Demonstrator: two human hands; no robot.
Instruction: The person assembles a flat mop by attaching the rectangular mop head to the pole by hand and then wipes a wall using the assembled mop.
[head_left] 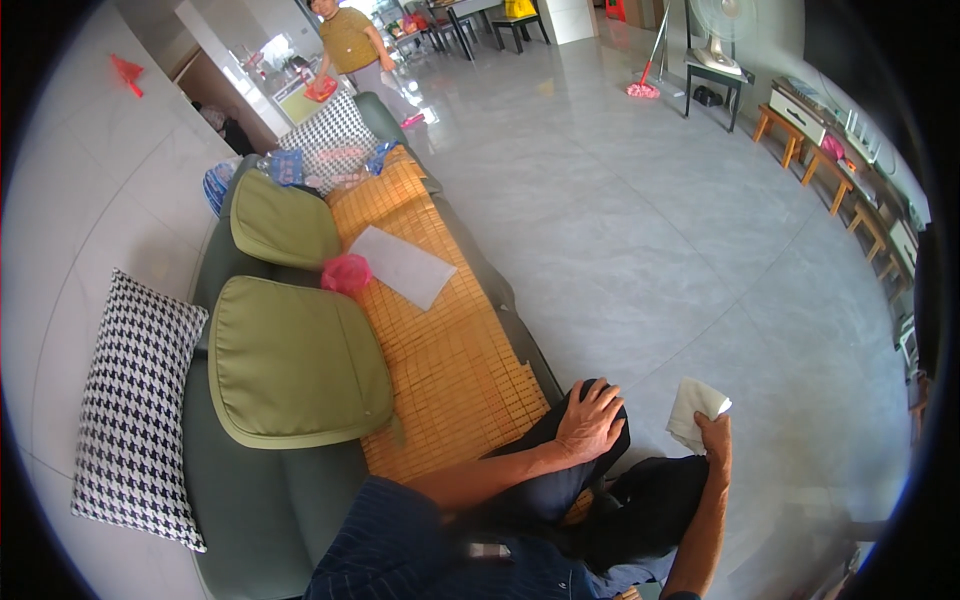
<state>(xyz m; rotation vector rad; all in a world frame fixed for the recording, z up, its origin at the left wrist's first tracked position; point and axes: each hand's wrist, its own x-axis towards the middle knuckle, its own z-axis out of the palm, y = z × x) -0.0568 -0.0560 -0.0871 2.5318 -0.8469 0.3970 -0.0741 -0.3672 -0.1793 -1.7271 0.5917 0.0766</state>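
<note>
My left hand (592, 422) rests on my dark-trousered knee (618, 445), its fingers spread over the top and holding nothing. Out to the right, my right hand (714, 436) grips a folded off-white cloth (692, 412) by its edge, thumb on top. The cloth hangs in the air above the grey floor, beside my other leg. Under and beside me, a woven bamboo mat (455, 385) covers the sofa seat. On it, further off, lie a flat pale grey sheet (405, 266) and a crumpled pink plastic bag (346, 273).
Green cushions (300, 362) and a houndstooth pillow (140, 410) line the dark green sofa (270, 500). Another person (350, 45) stands beyond its far end. Across the glossy floor (620, 230) are a red mop (643, 88), a fan on a chair (716, 60) and wooden stools (826, 180).
</note>
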